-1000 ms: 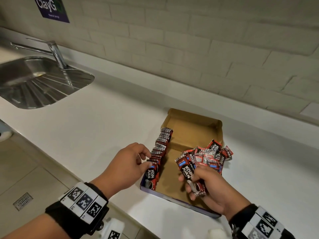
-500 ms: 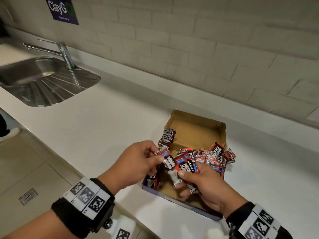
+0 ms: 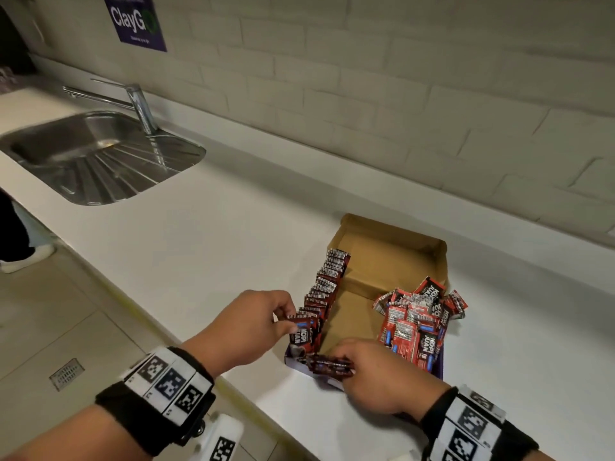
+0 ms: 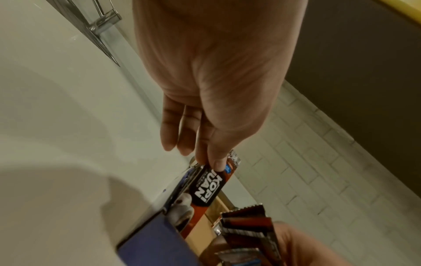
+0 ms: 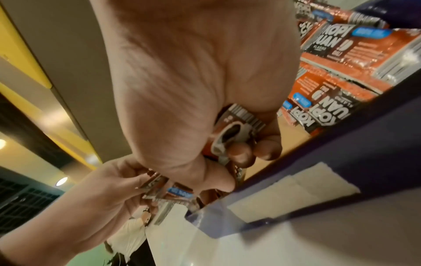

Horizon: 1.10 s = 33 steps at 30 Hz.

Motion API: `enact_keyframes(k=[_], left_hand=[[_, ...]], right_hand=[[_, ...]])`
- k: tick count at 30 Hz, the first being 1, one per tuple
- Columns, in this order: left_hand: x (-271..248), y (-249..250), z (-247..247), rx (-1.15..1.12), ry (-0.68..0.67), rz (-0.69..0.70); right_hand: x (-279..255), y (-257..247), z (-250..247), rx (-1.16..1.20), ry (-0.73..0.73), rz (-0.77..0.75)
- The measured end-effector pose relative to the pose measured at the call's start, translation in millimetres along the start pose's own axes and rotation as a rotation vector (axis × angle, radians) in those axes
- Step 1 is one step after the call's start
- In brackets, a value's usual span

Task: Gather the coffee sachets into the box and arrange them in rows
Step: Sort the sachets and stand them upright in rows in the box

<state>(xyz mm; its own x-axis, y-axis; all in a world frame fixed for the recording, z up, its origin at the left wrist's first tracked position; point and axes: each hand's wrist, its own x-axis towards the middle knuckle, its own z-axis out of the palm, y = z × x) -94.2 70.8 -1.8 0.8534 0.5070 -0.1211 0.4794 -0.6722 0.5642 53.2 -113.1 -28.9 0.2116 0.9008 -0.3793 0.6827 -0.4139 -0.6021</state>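
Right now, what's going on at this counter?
A person is sorting coffee sachets into a cardboard box. The left hand pinches one sachet at the near end of a standing row along the box's left wall. The right hand holds a small bunch. A loose pile lies on the right.

The scene is seen from above by the head view, aimed forward and down. The left hand (image 4: 214, 75) is viewed closely along its palm by its wrist view; the right hand (image 5: 193, 86) likewise (from below). The open brown cardboard box (image 3: 392, 254), beyond both hands, is shared by all three.
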Motion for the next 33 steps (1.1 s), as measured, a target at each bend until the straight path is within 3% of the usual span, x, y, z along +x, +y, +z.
enact_keyframes(k=[6,10,15,33], left_hand=[[4.4,-5.9,15.1,0.062,-0.033,-0.012],[7.3,-7.7,23.0,-0.022,-0.029,-0.057],[10.3,-13.5,28.9,-0.07,-0.115,-0.138],[8.3,-7.0,35.1,-0.075,-0.258,-0.017]], right_hand=[[4.2,-13.5,-1.1,-0.02,-0.085,-0.031],[8.6,-15.3,1.7,-0.124,-0.147,-0.018],[11.6,-19.4,0.4,-0.217,-0.161,-0.05],[11.5,-36.9,-4.1,-0.492,-0.183,-0.034]])
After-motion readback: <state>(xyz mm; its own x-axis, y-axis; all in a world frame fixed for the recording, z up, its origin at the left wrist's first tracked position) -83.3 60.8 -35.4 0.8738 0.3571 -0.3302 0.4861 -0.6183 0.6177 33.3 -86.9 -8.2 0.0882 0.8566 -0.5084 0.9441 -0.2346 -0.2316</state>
